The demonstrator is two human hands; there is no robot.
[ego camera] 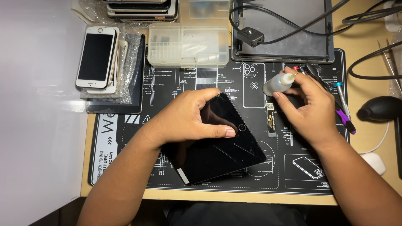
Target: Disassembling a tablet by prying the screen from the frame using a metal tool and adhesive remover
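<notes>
While left hand (pixel 188 119) pins tablet (pixel 220 140), rt hand (pixel 307 106) grips bottle (pixel 277 83).

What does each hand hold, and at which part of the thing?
The left hand holds the black tablet at its upper end, thumb beside the round button. The right hand grips the small white dropper bottle around its body.
</notes>
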